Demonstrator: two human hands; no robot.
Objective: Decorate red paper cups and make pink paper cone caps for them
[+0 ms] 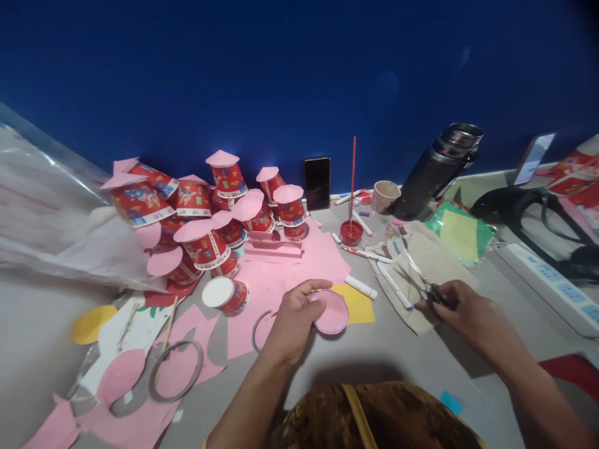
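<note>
My left hand (pixel 296 321) pinches a round pink paper disc (pixel 333 313) with a purple line around its edge. Over on the right, my right hand (pixel 463 308) is closed on the dark handles of a pair of scissors (pixel 423 280), whose blades point away over a beige cloth (pixel 435 249). A yellow paper sheet (pixel 358 304) lies just behind the disc, with a white marker (pixel 360 287) across its upper edge. Another marker (pixel 394 287) rests on the cloth near the scissors.
Red paper cups (pixel 201 243) with pink cone tops are heaped at the back left. Pink paper sheets (pixel 276 280) and a grey ring (pixel 152 374) lie in front. Toward the back stand a phone (pixel 317 184), a red paint pot (pixel 351 234) and a black flask (pixel 428 174). A power strip (pixel 547 280) sits right.
</note>
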